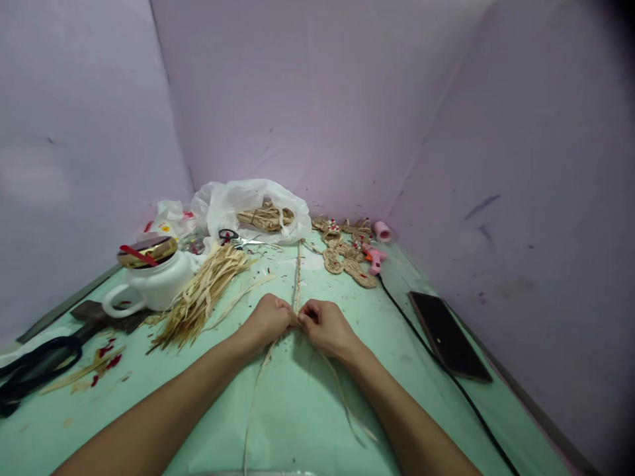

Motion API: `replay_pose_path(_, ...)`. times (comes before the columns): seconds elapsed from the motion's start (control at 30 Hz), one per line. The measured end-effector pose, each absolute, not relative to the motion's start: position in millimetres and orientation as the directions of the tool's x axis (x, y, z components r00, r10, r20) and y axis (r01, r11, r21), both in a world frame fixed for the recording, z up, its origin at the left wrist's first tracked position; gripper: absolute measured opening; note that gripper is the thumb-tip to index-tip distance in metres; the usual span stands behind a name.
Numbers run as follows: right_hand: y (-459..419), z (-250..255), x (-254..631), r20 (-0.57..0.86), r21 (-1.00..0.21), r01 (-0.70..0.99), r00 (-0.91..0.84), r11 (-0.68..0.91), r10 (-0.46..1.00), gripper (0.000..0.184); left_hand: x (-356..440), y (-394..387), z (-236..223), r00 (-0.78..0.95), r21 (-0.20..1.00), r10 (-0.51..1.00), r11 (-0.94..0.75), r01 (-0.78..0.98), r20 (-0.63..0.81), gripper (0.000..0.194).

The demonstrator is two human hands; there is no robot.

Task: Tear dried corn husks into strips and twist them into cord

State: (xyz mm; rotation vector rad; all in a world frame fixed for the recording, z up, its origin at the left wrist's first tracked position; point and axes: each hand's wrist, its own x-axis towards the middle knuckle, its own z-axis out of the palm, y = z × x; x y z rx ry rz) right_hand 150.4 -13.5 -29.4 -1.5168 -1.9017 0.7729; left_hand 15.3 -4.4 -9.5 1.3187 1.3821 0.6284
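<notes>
A thin braid of dried plant fibre (298, 271) runs from the far middle of the green table toward me. At its near end my left hand (272, 318) and my right hand (325, 325) meet, both closed on the fibre with fingertips pinched. One loose fibre strand (255, 396) trails down from under the left hand. Other strand ends (342, 396) hang below the right hand and rest on the table. The exact crossing of the strands is hidden by my fingers.
Left: a bundle of dried fibre strips (203, 297), a white mug (161, 284) with a gold lid, black-handled scissors (44, 363). Behind: a plastic bag (218, 205) and small scissors (243, 239). Right: coiled braided pieces (360, 272), a pink glue gun (376, 259), its black cord (421, 340), a phone (449, 337).
</notes>
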Motion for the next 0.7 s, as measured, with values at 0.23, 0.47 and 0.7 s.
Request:
replay_pose_path(0.23,-21.7,-18.9,150.3,-0.123,-0.769,0.635,-0.035,-0.073,0.992,0.013,21.0,-8.8,-5.1,0.144,0.887,0.919,0.299,0.352,-0.367,0.017)
replay_pose_path(0.47,-43.5,-14.5,138.6,0.179,-0.635,0.724,-0.202,0.27,0.963,0.014,12.2,-6.4,-6.4,0.233,0.903,0.881,0.359,0.237,-0.411,0.015)
replay_pose_path(0.7,-29.3,-3.8,150.3,-0.054,-0.958,0.28,0.041,-0.064,0.998,0.025,5.4,0.7,-9.5,0.348,0.933,0.871,0.283,0.223,-0.347,0.017)
